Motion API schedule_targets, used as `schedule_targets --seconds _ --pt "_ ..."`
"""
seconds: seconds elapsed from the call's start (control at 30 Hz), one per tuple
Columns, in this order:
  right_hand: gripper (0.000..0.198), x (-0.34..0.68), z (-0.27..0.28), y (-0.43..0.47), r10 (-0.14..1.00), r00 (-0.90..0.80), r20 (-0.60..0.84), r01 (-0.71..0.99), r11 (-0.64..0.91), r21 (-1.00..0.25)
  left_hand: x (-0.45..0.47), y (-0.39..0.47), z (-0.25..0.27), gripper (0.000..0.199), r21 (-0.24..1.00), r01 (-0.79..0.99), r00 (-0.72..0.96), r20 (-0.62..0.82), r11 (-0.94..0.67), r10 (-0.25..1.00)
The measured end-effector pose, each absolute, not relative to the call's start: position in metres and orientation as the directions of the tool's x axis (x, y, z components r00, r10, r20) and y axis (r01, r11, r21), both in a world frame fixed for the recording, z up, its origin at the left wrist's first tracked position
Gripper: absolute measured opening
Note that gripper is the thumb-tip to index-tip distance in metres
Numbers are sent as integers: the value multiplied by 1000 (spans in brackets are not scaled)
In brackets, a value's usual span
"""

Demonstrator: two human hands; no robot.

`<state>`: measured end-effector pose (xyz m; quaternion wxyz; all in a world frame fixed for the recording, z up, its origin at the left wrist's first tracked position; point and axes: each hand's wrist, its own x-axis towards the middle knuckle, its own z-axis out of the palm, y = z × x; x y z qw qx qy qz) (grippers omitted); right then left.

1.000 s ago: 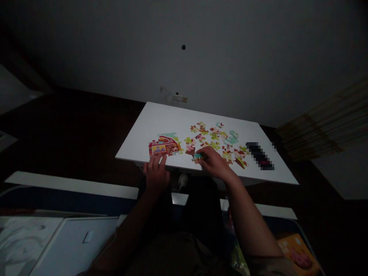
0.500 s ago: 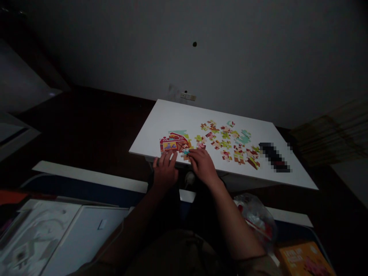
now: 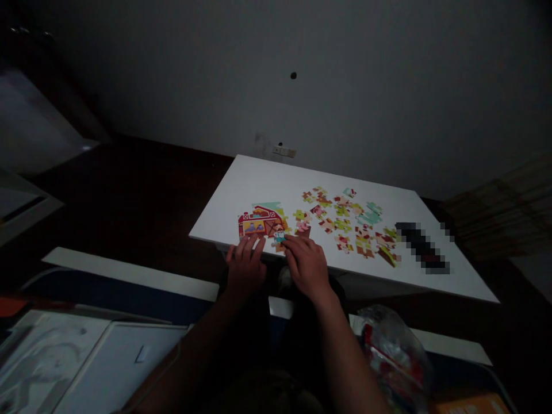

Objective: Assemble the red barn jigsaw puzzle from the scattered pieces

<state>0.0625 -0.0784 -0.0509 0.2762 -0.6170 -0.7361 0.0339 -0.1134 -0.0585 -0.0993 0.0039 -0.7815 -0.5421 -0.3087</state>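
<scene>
A partly joined jigsaw puzzle (image 3: 260, 218) with a red barn lies near the front left edge of the white table. My left hand (image 3: 246, 265) rests at its lower edge, fingers stretched out over the table's rim. At the puzzle's lower right corner, my right hand (image 3: 307, 261) has thumb and fingertips together on a jigsaw piece (image 3: 279, 237) showing a figure in teal and white. The fingers partly cover this piece. Just right of it lie loose pieces with a pink pig (image 3: 303, 223).
Several loose jigsaw pieces (image 3: 342, 224) are spread over the middle of the table (image 3: 276, 172). A dark pixelated object (image 3: 422, 248) lies farther right. Below the table are a clear plastic bag (image 3: 394, 351), an orange box (image 3: 472, 404) and an open white box (image 3: 116, 362).
The view has shifted slightly, so the table sits a little lower. My right fingers have drawn back a little, showing more of the figure piece. My left hand stays at the puzzle's lower edge.
</scene>
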Motion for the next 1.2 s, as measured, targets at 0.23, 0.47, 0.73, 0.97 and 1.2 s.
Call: schedule_targets --seconds 0.23,0.47,0.73,0.97,1.2 --pt "41 56 -54 -83 921 -90 379 899 239 -366 -112 -54 -115 50 288 862 236 501 -417 833" --pt "40 63 -52 -76 929 -181 324 910 282 -302 -110 -52 -118 52 271 874 220 517 -403 827" --pt "47 65 -51 -75 933 -192 303 908 287 -307 -104 -58 -96 53 279 887 214 458 -368 863" --pt "56 64 -52 -72 936 -157 315 918 256 -303 -77 -87 -106 48 298 806 334 485 -512 808" --pt "57 65 -53 -76 942 -145 301 938 228 -260 -68 -78 -127 46 308 787 297 571 -535 765"
